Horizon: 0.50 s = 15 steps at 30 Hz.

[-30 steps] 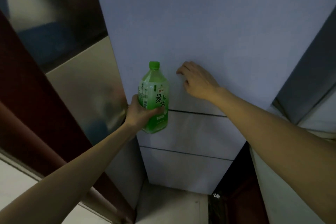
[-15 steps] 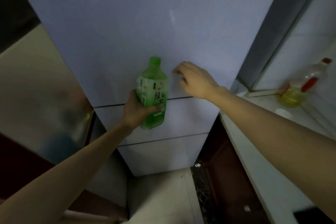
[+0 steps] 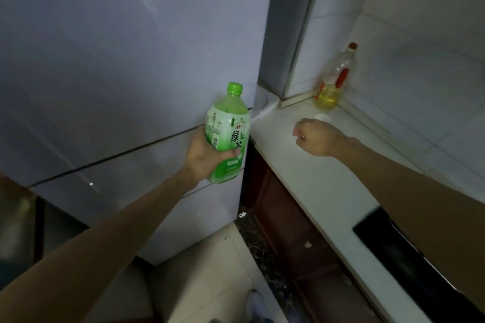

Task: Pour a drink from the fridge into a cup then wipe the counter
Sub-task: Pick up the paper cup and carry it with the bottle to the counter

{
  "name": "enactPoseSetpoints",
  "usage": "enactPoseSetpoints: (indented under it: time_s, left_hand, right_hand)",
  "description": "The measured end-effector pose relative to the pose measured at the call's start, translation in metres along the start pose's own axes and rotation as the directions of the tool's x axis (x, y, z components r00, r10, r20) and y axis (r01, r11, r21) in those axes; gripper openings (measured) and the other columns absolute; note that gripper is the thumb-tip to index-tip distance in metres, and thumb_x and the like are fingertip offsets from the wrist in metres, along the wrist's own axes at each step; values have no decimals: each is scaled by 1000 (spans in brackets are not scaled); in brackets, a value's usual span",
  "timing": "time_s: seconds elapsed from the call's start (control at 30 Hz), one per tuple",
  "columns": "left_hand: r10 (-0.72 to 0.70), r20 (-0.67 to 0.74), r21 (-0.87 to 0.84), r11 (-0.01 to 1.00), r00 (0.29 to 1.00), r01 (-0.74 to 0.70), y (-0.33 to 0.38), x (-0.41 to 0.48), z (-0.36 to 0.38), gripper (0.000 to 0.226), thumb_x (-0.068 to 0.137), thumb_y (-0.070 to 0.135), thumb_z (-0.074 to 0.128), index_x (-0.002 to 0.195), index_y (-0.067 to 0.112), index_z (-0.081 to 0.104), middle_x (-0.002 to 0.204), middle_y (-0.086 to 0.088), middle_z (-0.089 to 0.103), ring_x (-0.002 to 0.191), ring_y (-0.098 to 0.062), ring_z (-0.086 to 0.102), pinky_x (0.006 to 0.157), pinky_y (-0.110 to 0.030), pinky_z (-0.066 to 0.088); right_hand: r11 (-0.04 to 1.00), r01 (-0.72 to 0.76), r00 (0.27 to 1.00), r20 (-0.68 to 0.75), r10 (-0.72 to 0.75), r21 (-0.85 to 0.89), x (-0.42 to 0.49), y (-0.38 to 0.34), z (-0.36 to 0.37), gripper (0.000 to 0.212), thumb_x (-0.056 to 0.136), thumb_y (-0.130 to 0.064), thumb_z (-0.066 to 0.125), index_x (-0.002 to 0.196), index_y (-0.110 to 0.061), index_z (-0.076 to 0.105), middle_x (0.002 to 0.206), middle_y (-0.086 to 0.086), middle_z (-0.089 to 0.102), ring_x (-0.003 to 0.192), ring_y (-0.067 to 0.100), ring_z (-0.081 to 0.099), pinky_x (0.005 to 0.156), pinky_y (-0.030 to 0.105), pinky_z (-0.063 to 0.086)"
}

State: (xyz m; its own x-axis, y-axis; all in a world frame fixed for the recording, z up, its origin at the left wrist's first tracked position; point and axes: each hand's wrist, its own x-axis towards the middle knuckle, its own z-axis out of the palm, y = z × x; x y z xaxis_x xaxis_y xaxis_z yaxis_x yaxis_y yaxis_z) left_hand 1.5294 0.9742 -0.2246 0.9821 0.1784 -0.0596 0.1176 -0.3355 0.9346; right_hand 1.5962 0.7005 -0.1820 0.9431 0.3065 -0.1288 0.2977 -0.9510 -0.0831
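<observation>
The left arm reaches straight forward from the lower left. The left hand [image 3: 203, 157] is raised at the wrist and holds a clear plastic bottle of pale green drink with a green screw cap and a green-and-white label [image 3: 228, 126]. Its grip is wrapped round the lower half of the bottle, thumb across the label side and fingers behind. The bottle is upright, tilted a little to the left, cap on. It is held in the air in front of the tall pale grey fridge [image 3: 118, 60], at the fridge's right edge and just left of the white stone counter [image 3: 309, 178].

The right arm stretches in from the right across the counter. The right hand [image 3: 319, 139] is above the surface with its back turned up, fingers curled in toward the palm; this grip is drawn together and holds nothing.

Just beyond that hand sits a small white round thing [image 3: 323, 117], too blurred to name. In the tiled corner stands a clear plastic bottle with yellow oil, a red cap and a red handle [image 3: 334, 81]. Dark reddish-brown cabinet fronts [image 3: 283, 217] run below the counter.
</observation>
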Motion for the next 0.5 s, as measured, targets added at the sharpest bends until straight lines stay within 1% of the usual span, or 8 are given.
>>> enactPoseSetpoints:
  time_s: [0.03, 0.07, 0.1, 0.17, 0.23, 0.33, 0.43, 0.5]
  left_hand:
    - [9, 28, 1, 1000, 1000, -9, 4, 3, 9, 53, 60, 9, 92, 95, 28, 56, 89, 15, 64, 78, 4, 61, 72, -12, 52]
    - [13, 50, -3, 1000, 999, -12, 6, 6, 19, 56, 59, 11, 93, 100, 26, 58, 92, 13, 66, 83, 0, 64, 78, -17, 54]
    - [8, 62, -9, 1000, 998, -7, 9, 8, 28, 64, 57, 16, 94, 110, 21, 58, 98, 10, 68, 90, -7, 66, 84, -25, 55]
    - [-3, 82, -9, 1000, 997, 3, 16, 12, 45, 81, 55, 23, 95, 122, 16, 52, 109, 6, 66, 99, -13, 63, 88, -29, 52]
    - [-16, 97, 8, 1000, 995, 16, 19, 18, 63, 82, 55, 25, 95, 123, 15, 50, 112, 5, 65, 101, -14, 61, 86, -30, 52]
    - [-29, 118, 22, 999, 993, 26, 25, 32, 89, 83, 52, 30, 96, 120, 15, 52, 111, 5, 67, 102, -14, 64, 82, -31, 55]
    - [-34, 125, 30, 999, 992, 31, 33, 50, 115, 79, 55, 27, 95, 119, 15, 50, 109, 7, 65, 98, -12, 61, 74, -23, 49]
    - [-47, 123, 41, 998, 991, 42, 38, 64, 131, 77, 54, 29, 96, 116, 18, 52, 107, 8, 66, 97, -12, 62, 80, -27, 52]
  right_hand:
    - [999, -36, 999, 26, 36, 10, -5, 9, 4, 32, 93, -21, 51, 123, -12, 60, 128, 8, 57, 115, 26, 55, 98, 33, 45]
    - [998, -68, 996, 51, 67, 13, -9, 18, 9, 33, 94, -21, 51, 124, -11, 60, 127, 9, 57, 116, 26, 55, 98, 34, 45]
    - [996, -91, 993, 79, 90, 12, -13, 27, 14, 33, 95, -21, 51, 125, -10, 59, 127, 11, 57, 115, 28, 55, 98, 34, 45]
    - [993, -118, 986, 124, 115, 13, -17, 43, 25, 32, 95, -20, 50, 122, -7, 60, 125, 13, 58, 113, 29, 56, 95, 35, 46]
    - [990, -142, 979, 152, 138, 16, -17, 61, 36, 31, 94, -21, 50, 119, -6, 62, 122, 14, 61, 111, 29, 57, 94, 37, 48]
    - [984, -176, 966, 197, 169, 18, -13, 86, 51, 32, 94, -22, 48, 117, -5, 63, 119, 13, 62, 109, 26, 57, 94, 38, 48]
    - [979, -202, 956, 222, 190, 30, -3, 115, 63, 32, 94, -22, 49, 118, -5, 62, 119, 12, 61, 108, 24, 57, 94, 36, 48]
    - [974, -219, 953, 225, 203, 48, 8, 137, 68, 32, 94, -22, 49, 119, -5, 62, 119, 12, 61, 107, 23, 57, 93, 35, 49]
